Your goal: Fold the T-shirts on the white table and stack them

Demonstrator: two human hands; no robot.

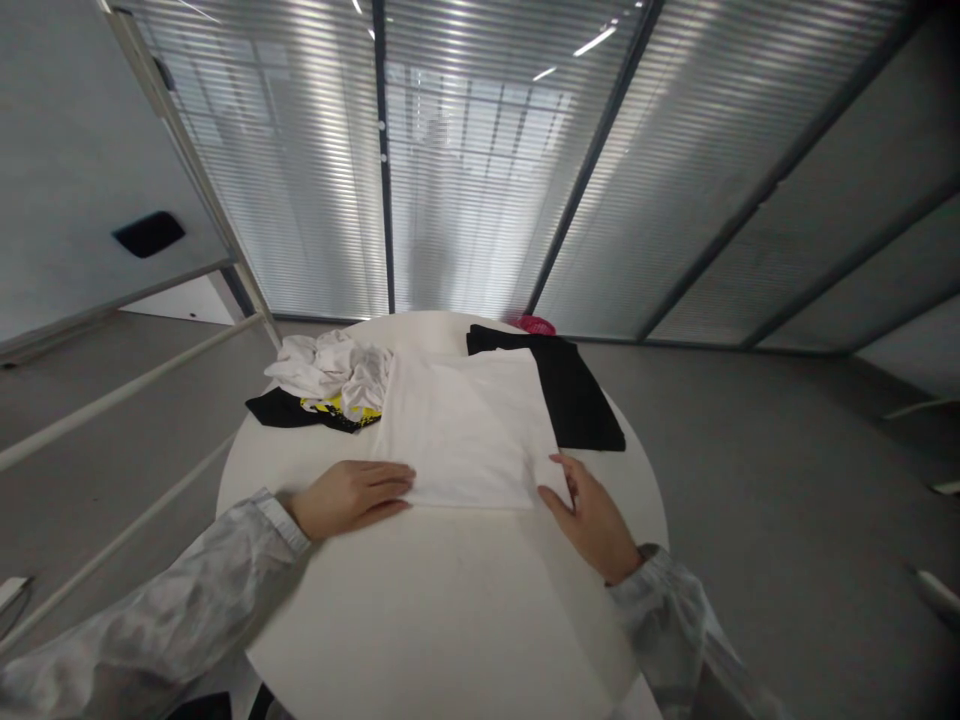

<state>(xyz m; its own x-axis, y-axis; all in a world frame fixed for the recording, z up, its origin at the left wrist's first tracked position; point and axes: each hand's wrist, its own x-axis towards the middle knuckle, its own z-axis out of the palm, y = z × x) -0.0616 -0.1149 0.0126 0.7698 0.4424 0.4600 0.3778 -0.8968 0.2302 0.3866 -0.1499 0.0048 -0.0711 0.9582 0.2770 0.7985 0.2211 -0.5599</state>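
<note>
A folded white garment (465,425) lies flat in the middle of the round white table (450,610). My left hand (351,494) rests palm down at the garment's near left corner, fingers stretched out flat and touching its edge. My right hand (592,518) lies at the near right corner, fingers extended along the cloth's edge, thumb apart. Neither hand grips anything.
A crumpled white garment (330,370) sits on a black one with yellow print (319,410) at the table's far left. A folded black garment (570,385) lies at the far right, a pink object (535,324) behind it. Glass walls with blinds stand beyond.
</note>
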